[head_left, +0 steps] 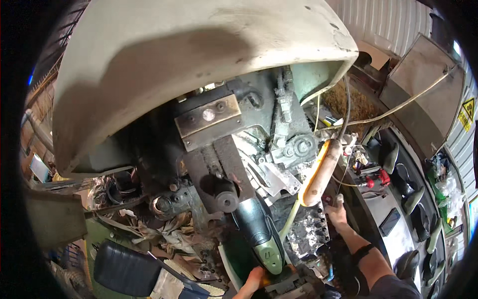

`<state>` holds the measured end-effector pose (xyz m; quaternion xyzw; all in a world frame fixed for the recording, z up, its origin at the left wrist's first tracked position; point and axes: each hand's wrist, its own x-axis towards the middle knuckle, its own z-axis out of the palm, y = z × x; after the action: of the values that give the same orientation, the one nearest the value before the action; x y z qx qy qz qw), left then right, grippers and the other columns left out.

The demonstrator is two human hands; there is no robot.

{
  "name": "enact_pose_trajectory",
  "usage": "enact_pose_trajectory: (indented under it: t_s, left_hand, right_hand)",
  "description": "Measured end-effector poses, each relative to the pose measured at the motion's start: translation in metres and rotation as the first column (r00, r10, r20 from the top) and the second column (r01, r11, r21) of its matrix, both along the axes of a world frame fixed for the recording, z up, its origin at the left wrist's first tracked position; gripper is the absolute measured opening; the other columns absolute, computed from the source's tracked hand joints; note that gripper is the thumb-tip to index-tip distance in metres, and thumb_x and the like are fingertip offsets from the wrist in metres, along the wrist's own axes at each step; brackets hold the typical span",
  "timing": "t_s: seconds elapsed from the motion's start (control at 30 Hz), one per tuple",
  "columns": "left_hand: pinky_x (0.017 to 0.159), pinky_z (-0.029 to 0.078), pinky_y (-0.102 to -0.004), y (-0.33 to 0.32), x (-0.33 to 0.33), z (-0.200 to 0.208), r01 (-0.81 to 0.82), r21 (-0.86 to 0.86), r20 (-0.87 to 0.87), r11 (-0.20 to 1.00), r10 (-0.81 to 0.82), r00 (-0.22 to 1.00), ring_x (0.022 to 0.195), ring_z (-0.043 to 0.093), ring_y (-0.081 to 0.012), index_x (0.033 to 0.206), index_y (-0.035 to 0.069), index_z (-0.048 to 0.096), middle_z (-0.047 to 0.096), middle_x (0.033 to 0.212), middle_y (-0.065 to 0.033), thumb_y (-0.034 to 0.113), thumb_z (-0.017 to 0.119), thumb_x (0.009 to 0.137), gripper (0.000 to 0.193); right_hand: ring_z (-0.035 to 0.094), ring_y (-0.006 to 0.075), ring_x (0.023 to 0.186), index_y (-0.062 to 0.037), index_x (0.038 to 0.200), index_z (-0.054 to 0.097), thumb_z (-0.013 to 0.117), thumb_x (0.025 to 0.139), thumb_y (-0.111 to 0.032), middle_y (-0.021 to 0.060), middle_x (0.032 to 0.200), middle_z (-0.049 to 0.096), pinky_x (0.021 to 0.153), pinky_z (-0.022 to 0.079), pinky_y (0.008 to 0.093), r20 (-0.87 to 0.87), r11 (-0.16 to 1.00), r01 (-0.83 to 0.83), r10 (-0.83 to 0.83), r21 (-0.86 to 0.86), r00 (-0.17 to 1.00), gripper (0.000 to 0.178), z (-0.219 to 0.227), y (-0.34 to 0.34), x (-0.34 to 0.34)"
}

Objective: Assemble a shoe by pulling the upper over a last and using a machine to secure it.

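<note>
A black shoe upper on a green last (pixel 269 255) sits in the machine, its far end under a dark metal press arm (pixel 219 174) and its green end toward me. Beside that green end is my left hand (pixel 253 282), at the lower edge, next to a dark metal block (pixel 294 284). Its fingers are mostly hidden. My right hand (pixel 337 214) is at the right side of the machine, thumb raised and fingers curled at its edge; what they grip is hidden. Just above it hangs a lit work lamp (pixel 321 174) with a pale handle-like body.
A large cream hood (pixel 199 45) overhangs the machine. At right, several dark shoes (pixel 411 174) line a rack, near a phone (pixel 390 222) and a red tool (pixel 379 178). A black padded seat (pixel 127 269) stands lower left. A pale hose (pixel 398 105) crosses at upper right.
</note>
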<state>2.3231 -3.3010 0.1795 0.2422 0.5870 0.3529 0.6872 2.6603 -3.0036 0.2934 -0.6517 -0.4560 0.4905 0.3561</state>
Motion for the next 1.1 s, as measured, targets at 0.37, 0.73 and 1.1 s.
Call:
enact_pose_trajectory:
  t_s: [0.37,0.73,1.1]
  left_hand:
    - [0.086,0.052,-0.0429,0.009,-0.017,0.069,0.471,0.002,-0.584,0.882,-0.381,0.717,0.1,0.064,-0.0421,0.108,0.001,0.066,0.068,0.102,-0.021,0.02,0.076,0.074,0.04]
    - [0.083,0.058,-0.0354,-0.056,0.009,0.257,0.252,0.319,-0.645,0.914,0.014,0.764,0.094,0.069,-0.0208,0.115,0.001,0.069,0.07,0.106,-0.0116,0.016,0.087,0.077,0.045]
    - [0.092,0.054,-0.0456,0.014,0.013,0.411,-0.659,0.591,0.417,0.466,0.522,0.744,0.104,0.066,-0.0341,0.121,-0.005,0.057,0.066,0.113,-0.0221,0.009,0.068,0.084,0.041]
  right_hand:
    - [0.062,0.0205,0.11,0.0073,0.152,0.014,0.068,0.079,0.001,0.0206,0.125,0.064,0.094,0.05,0.0343,0.011,0.965,-0.195,0.2,-0.173,0.98,0.091,-0.03,-0.027,-0.031]
    - [0.03,0.0363,0.145,-0.0067,0.158,-0.005,0.068,0.09,-0.009,0.0262,0.16,0.023,0.118,0.026,0.0458,0.014,0.97,-0.083,0.082,0.229,0.997,0.1,0.004,-0.012,-0.004]
    - [0.05,0.0407,0.132,0.0106,0.137,0.048,0.087,0.076,-0.029,0.0287,0.139,0.052,0.111,0.041,0.0469,0.437,0.12,-0.652,0.651,0.749,0.621,0.082,0.266,-0.249,-0.054]
